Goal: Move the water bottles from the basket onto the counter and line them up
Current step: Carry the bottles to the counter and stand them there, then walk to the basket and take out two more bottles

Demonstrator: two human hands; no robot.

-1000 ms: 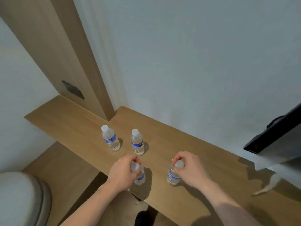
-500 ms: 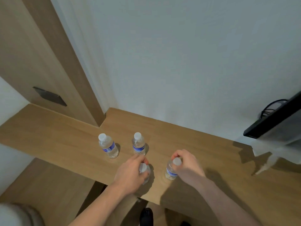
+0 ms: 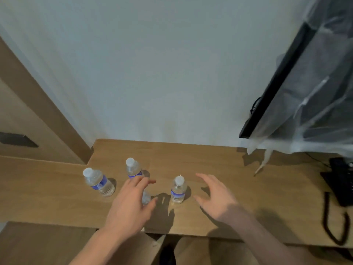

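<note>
We look down on a long light-brown wooden counter point(image 3: 219, 165) set against a pale grey wall point(image 3: 162, 64), with a tan wooden panel point(image 3: 28, 111) rising at the far left. Going left to right, four small clear plastic water bottles with white caps and blue labels stand upright on the counter: the leftmost bottle point(image 3: 98, 182), the far bottle point(image 3: 133, 168) beside it, the near bottle point(image 3: 146, 197) mostly hidden under our left hand point(image 3: 129, 205), and the right bottle point(image 3: 178, 189). Our left hand hovers over the near bottle, fingers spread and gripping nothing. Our right hand point(image 3: 215, 197) is just right of the right bottle, fingers spread apart, clear of it. At the far right hangs a black flat screen wrapped in clear plastic point(image 3: 305, 83), and below it sits a black corded telephone point(image 3: 342, 180).
</note>
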